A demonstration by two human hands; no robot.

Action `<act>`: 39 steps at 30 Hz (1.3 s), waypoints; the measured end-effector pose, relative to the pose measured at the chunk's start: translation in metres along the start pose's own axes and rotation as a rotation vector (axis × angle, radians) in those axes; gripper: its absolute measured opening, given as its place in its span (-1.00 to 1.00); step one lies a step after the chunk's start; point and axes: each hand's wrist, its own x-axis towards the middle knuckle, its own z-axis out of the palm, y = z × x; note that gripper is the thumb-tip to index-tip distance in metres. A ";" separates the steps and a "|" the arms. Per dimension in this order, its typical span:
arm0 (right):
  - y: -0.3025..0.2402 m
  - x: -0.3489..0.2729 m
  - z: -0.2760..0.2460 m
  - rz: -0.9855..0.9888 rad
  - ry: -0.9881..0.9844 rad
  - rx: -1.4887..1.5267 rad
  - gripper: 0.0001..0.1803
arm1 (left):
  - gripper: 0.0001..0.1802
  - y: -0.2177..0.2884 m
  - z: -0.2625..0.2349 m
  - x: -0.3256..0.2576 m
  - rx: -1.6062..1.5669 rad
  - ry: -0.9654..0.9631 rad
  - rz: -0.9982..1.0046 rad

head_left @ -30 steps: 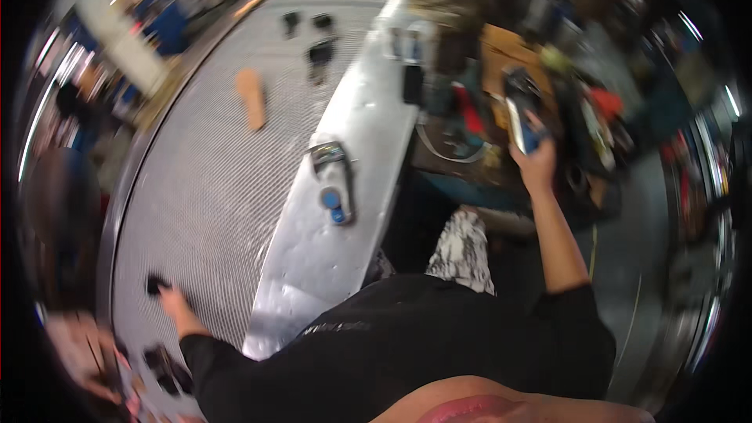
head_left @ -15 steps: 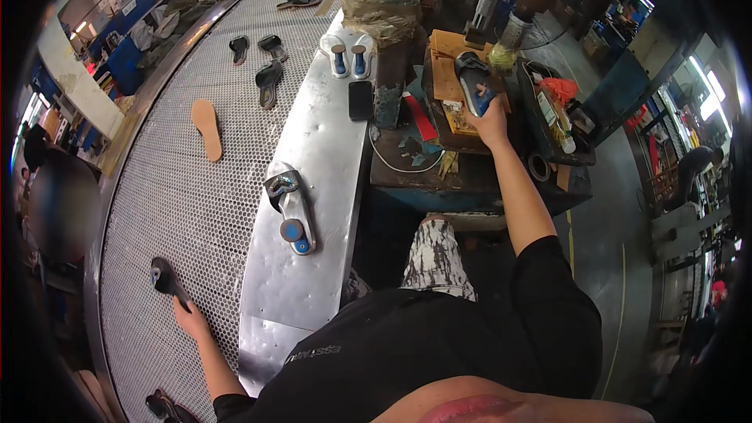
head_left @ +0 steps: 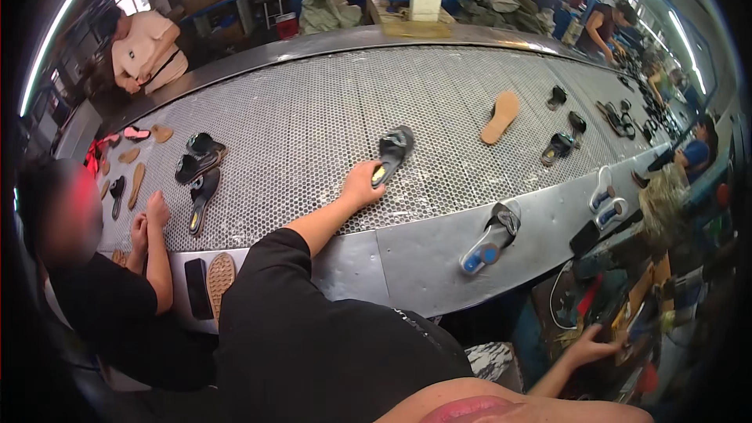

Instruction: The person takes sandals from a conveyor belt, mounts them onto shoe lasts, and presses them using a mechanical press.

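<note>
My left hand is closed around the heel end of a black slide sandal, held over the perforated metal table. Yellow shows at the sandal's heel. At the lower right, my right hand reaches in beside the machine's cluttered bed; its fingers are smeared, and I cannot make out whether they grip anything. On the smooth metal strip between my hands lies a silvery shoe last with a blue heel part and a round disc, a black strap upper over its front.
Right of centre lie a tan insole and black sandals. A pair of silvery lasts stands near a black phone. At left are more sandals, a tan sole and a co-worker's hands.
My view has swung left toward the conveyor-like table. My left hand still grips the black sandal. My right hand, earlier on a sandal at the machine, is now blurred.
</note>
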 end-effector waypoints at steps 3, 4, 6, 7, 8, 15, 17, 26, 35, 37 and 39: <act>-0.118 -0.058 0.017 0.066 -0.409 0.397 -0.17 | -0.22 0.008 -0.006 0.001 -0.009 -0.112 0.011; -0.157 -0.069 0.018 0.131 -0.545 0.530 -0.11 | -0.18 0.011 -0.005 0.001 0.049 -0.149 0.010; -0.199 -0.093 0.034 0.213 -0.849 0.734 0.09 | -0.17 0.009 0.004 0.001 0.153 -0.118 -0.041; -0.218 -0.104 0.041 0.233 -0.917 0.790 0.16 | -0.18 0.009 0.005 0.001 0.196 -0.135 -0.075; -0.234 -0.111 0.050 0.240 -0.962 0.842 0.19 | -0.18 0.005 0.007 -0.001 0.197 -0.125 -0.084; -0.249 -0.133 0.059 0.108 -0.986 0.757 0.12 | -0.35 0.021 -0.029 -0.003 -0.225 -0.254 -0.341; -0.245 -0.136 0.049 0.108 -0.999 0.801 0.11 | -0.54 -0.006 -0.026 -0.008 -1.020 -0.384 -0.618; -0.268 -0.142 0.036 0.216 -0.975 0.738 0.02 | -0.18 0.110 -0.050 -0.106 -1.761 -0.755 -0.706; -0.283 -0.125 -0.017 0.404 -0.789 0.939 -0.29 | -0.42 0.179 -0.021 -0.173 -1.989 -1.242 -0.948; -0.284 -0.113 -0.036 0.283 -0.786 0.980 -0.34 | -0.53 0.170 0.017 -0.159 -2.056 -1.299 -0.942; -0.280 -0.099 -0.058 0.243 -0.810 1.026 -0.38 | -0.59 0.161 0.060 -0.136 -2.077 -0.983 -0.937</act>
